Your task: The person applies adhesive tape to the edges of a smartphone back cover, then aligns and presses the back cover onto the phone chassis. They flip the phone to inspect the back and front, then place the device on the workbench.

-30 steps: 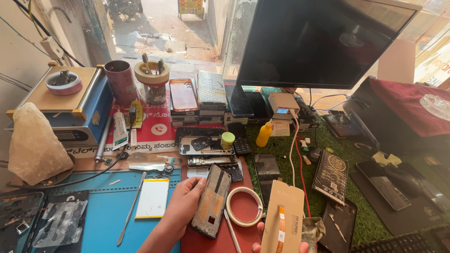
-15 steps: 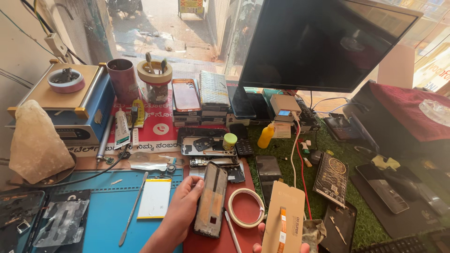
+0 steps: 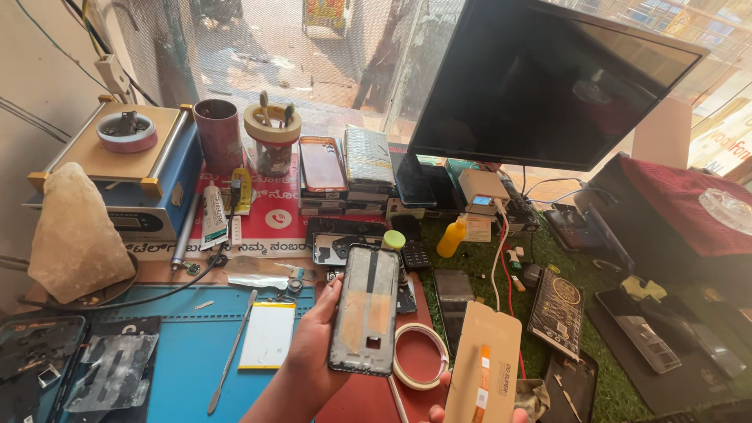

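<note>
My left hand [image 3: 312, 348] holds an opened phone frame [image 3: 366, 309] upright over the workbench, its bare inner side facing me. My right hand [image 3: 476, 410] shows only fingertips at the bottom edge and holds a tan flat part with an orange strip [image 3: 484, 364]. A white roll of tape [image 3: 418, 356] lies on the red mat between the two hands. A white rectangular battery [image 3: 269, 334] and a thin metal pry tool [image 3: 230, 357] lie on the blue mat [image 3: 196, 360] left of my left hand.
A dark monitor [image 3: 540, 82] stands at the back right. Stacked phones [image 3: 321, 168], a cup [image 3: 218, 133], a tape roll holder with brushes [image 3: 272, 129], a blue heating machine [image 3: 137, 176] and a pale rock [image 3: 74, 231] line the back and left. A yellow bottle [image 3: 452, 236] and circuit parts lie on green turf.
My left hand has tilted the phone frame more upright and lifted it slightly. The tan part in my right hand has stayed about where it was.
</note>
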